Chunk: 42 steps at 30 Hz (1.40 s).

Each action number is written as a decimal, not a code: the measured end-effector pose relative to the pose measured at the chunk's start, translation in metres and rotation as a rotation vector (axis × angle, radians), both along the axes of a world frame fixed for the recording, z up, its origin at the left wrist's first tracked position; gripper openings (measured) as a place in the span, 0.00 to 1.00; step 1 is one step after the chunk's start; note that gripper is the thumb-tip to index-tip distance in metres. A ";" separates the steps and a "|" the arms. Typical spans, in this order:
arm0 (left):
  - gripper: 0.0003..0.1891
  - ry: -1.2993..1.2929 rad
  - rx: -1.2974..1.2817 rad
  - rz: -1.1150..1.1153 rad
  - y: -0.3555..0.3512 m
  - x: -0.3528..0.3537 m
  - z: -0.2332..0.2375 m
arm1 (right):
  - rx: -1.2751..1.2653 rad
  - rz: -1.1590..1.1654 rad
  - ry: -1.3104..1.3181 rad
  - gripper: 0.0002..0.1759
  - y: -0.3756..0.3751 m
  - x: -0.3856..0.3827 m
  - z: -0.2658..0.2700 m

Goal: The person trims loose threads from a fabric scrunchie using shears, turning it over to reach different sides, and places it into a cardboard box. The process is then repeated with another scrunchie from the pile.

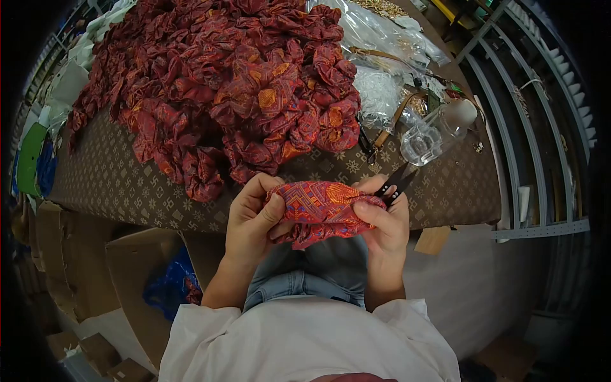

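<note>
A red scrunchie (321,205) with a woven orange and blue pattern is stretched between my two hands, just off the table's front edge. My left hand (256,213) pinches its left end, thumb on top. At the other end my right hand (385,219) grips the fabric between thumb and fingers. Black thread snips (396,184) are also tucked in that right hand, their pointed tips up and to the right. Beyond my hands lies a large heap of similar red scrunchies (229,89).
The table (114,172) has a brown patterned cover. On its right are clear plastic bags (375,95), a clear plastic cup (421,145) lying tilted, and brown straps (398,118). A metal rack (522,114) stands at the right. Below left sits an open cardboard box (130,267) with a blue bag.
</note>
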<state>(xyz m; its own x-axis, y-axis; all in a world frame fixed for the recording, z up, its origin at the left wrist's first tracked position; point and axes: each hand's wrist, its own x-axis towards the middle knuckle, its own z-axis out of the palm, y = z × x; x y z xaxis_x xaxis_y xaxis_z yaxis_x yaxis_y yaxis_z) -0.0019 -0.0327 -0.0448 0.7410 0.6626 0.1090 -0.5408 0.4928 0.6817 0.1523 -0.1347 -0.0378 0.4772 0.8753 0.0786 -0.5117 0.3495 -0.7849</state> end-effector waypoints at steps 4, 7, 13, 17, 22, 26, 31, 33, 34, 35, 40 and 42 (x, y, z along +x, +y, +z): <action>0.04 -0.014 0.222 0.040 0.001 0.011 -0.006 | 0.059 0.009 -0.295 0.10 0.002 0.005 -0.002; 0.08 0.084 0.308 0.142 0.001 0.013 -0.005 | 0.002 -0.005 -0.168 0.10 0.005 0.001 0.002; 0.07 0.327 0.485 0.142 0.001 0.014 0.017 | -0.055 0.011 -0.216 0.11 0.005 0.002 -0.001; 0.07 0.391 0.393 0.249 -0.005 0.013 0.016 | -0.012 0.021 -0.126 0.12 0.008 0.000 0.006; 0.08 0.316 0.523 0.268 -0.004 0.014 0.011 | 0.042 0.045 -0.157 0.12 0.007 0.006 -0.003; 0.09 0.322 0.453 0.248 -0.005 0.016 0.009 | 0.014 0.059 -0.177 0.15 0.006 0.003 -0.001; 0.09 0.395 0.599 0.398 0.000 0.023 0.012 | -0.029 -0.022 -0.291 0.25 0.015 -0.010 0.006; 0.09 0.412 0.601 0.389 -0.001 0.024 0.011 | -0.115 -0.030 -0.525 0.21 0.017 -0.014 0.009; 0.10 0.423 0.608 0.380 -0.001 0.024 0.011 | -0.115 -0.031 -0.524 0.21 0.017 -0.014 0.009; 0.10 0.424 0.609 0.379 -0.002 0.023 0.012 | -0.201 -0.022 -0.410 0.18 0.015 -0.013 0.008; 0.09 0.354 0.177 0.110 -0.003 0.018 0.013 | -0.113 -0.019 -0.077 0.12 0.015 -0.003 -0.002; 0.09 0.277 0.089 0.028 0.000 0.018 0.014 | -0.051 0.030 0.090 0.12 0.015 -0.003 -0.004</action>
